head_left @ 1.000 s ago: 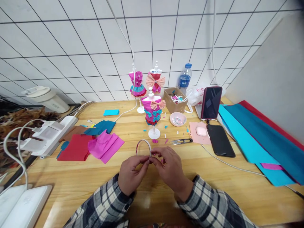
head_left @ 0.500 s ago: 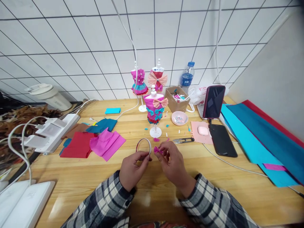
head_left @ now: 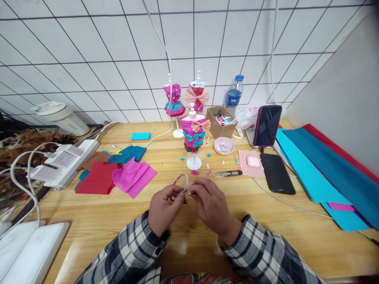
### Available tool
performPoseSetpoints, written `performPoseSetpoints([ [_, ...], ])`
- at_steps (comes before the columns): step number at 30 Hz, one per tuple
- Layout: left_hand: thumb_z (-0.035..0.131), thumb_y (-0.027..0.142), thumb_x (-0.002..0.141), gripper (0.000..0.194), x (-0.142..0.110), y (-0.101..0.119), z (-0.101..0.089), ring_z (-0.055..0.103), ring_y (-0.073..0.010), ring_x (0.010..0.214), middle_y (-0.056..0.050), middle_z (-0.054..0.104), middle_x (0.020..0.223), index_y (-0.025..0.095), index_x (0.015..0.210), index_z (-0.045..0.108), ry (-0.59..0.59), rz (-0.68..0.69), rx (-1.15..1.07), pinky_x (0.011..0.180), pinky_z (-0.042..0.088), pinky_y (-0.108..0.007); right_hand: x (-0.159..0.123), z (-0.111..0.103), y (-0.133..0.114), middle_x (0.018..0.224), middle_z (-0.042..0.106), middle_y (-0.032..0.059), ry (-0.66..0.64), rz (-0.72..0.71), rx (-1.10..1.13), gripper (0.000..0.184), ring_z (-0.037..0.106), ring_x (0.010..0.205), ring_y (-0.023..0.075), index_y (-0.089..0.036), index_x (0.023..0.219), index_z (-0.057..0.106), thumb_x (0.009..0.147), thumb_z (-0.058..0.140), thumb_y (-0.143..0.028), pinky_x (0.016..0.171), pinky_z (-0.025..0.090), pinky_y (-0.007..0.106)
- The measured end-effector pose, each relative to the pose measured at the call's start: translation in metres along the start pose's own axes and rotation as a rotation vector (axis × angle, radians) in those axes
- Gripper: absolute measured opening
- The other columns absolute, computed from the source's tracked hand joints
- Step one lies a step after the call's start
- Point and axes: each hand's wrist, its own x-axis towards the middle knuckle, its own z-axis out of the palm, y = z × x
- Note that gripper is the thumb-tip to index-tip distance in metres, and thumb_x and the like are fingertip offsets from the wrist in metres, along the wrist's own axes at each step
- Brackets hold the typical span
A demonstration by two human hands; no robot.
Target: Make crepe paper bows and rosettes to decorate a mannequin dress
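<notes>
Between the thumb and fingers of my left hand (head_left: 166, 203) is a thin white-and-red ring (head_left: 186, 179) that looks like a nearly used-up roll of tape, held on edge. My right hand (head_left: 211, 201) is closed close beside it, fingertips pinched. A tiny white bit shows at those fingertips. The magenta bow seen there half a second ago is hidden behind the fingers. Just beyond both hands, a small dress form (head_left: 193, 134) in magenta with peach and teal bows stands on a white base. Magenta scraps (head_left: 194, 172) lie at its foot.
Thread snips (head_left: 227, 173), a pink bowl (head_left: 224, 146) of small beads and a cardboard box (head_left: 222, 121) sit right of the dress form. Folded magenta (head_left: 134, 177) and red sheets (head_left: 97, 179) lie left. Phones (head_left: 278, 173) and long blue sheets (head_left: 319, 173) are at the right.
My right hand has turned, and its fingers now cover the magenta bow. The ring in my left hand has tilted and dropped slightly, bringing both hands' fingertips nearer each other.
</notes>
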Motion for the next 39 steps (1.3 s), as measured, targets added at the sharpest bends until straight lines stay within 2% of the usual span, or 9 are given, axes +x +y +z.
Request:
performPoseSetpoints([
  [4,0.056,0.034,0.085,0.022,0.016,-0.024,-0.021,0.068,-0.0170,0.070,-0.004,0.074,0.076,0.017,0.088,0.070,0.179,0.020,0.157,0.069,0.054,-0.028,0.002,-0.002,0.007,0.097,0.061,0.0063,0.027,0.065,0.126,0.010,0.057,0.091,0.0176,-0.020,0.089,0.060,0.090,0.050,-0.017,0.083,0.046,0.031],
  [9,0.052,0.032,0.087,0.028,0.034,-0.049,-0.033,0.064,-0.0250,0.090,-0.010,0.074,0.094,0.017,0.098,0.073,0.017,0.299,0.591,0.085,0.050,-0.039,0.003,0.005,0.021,0.087,0.059,0.0027,-0.094,0.309,0.344,0.005,0.055,0.075,0.0140,-0.020,0.082,0.058,0.086,0.055,-0.022,0.066,0.045,0.026],
  [12,0.048,0.030,0.090,0.029,0.035,-0.054,-0.031,0.065,-0.0246,0.086,-0.010,0.074,0.093,0.017,0.099,0.073,-0.076,0.285,0.690,0.082,0.049,-0.038,0.002,0.008,0.024,0.084,0.059,0.0017,-0.146,0.416,0.418,0.006,0.050,0.066,0.0119,-0.019,0.082,0.058,0.084,0.055,-0.023,0.060,0.042,0.024],
  [15,0.049,0.033,0.089,0.029,0.035,-0.054,-0.031,0.065,-0.0245,0.080,-0.009,0.074,0.084,0.019,0.093,0.074,-0.029,0.230,0.727,0.075,0.050,-0.036,0.001,0.009,0.024,0.083,0.059,0.0010,-0.152,0.420,0.418,0.005,0.048,0.065,0.0112,-0.018,0.081,0.058,0.083,0.055,-0.021,0.060,0.041,0.024],
  [21,0.052,0.035,0.088,0.027,0.027,-0.030,-0.026,0.063,-0.0227,0.085,-0.009,0.071,0.087,0.018,0.092,0.073,0.123,0.227,0.525,0.082,0.047,-0.036,0.001,0.008,0.024,0.082,0.058,0.0002,-0.172,0.394,0.376,0.004,0.046,0.063,0.0107,-0.019,0.080,0.058,0.083,0.057,-0.021,0.057,0.039,0.023],
  [25,0.051,0.040,0.088,0.028,0.012,-0.005,-0.009,0.060,-0.0200,0.084,-0.005,0.066,0.083,0.022,0.087,0.073,-0.165,0.187,0.274,0.075,0.046,-0.033,0.001,0.008,0.024,0.083,0.058,0.0004,-0.172,0.359,0.331,0.002,0.047,0.064,0.0109,-0.019,0.082,0.059,0.082,0.057,-0.020,0.057,0.039,0.023],
  [27,0.055,0.040,0.086,0.024,0.006,0.002,-0.002,0.058,-0.0210,0.084,-0.005,0.065,0.084,0.023,0.086,0.073,-0.195,0.191,0.294,0.075,0.043,-0.035,0.000,0.008,0.023,0.084,0.058,0.0010,-0.172,0.339,0.314,0.001,0.048,0.065,0.0112,-0.018,0.082,0.059,0.082,0.057,-0.018,0.058,0.039,0.023],
  [35,0.061,0.028,0.082,0.013,0.000,0.005,0.003,0.055,-0.0200,0.077,-0.004,0.064,0.075,0.024,0.076,0.072,-0.071,0.277,0.308,0.072,0.040,-0.036,0.001,0.010,0.019,0.081,0.057,-0.0003,-0.160,0.359,0.295,0.002,0.047,0.060,0.0100,-0.019,0.079,0.058,0.078,0.060,-0.019,0.054,0.039,0.022],
  [39,0.060,0.027,0.082,0.016,0.000,0.004,0.004,0.056,-0.0185,0.073,-0.005,0.064,0.072,0.022,0.072,0.071,0.033,0.276,0.219,0.069,0.045,-0.034,0.003,0.006,0.022,0.082,0.060,-0.0017,-0.030,0.416,0.298,0.035,0.044,0.049,0.0079,-0.020,0.110,0.056,0.076,0.064,-0.021,0.048,0.040,0.022],
])
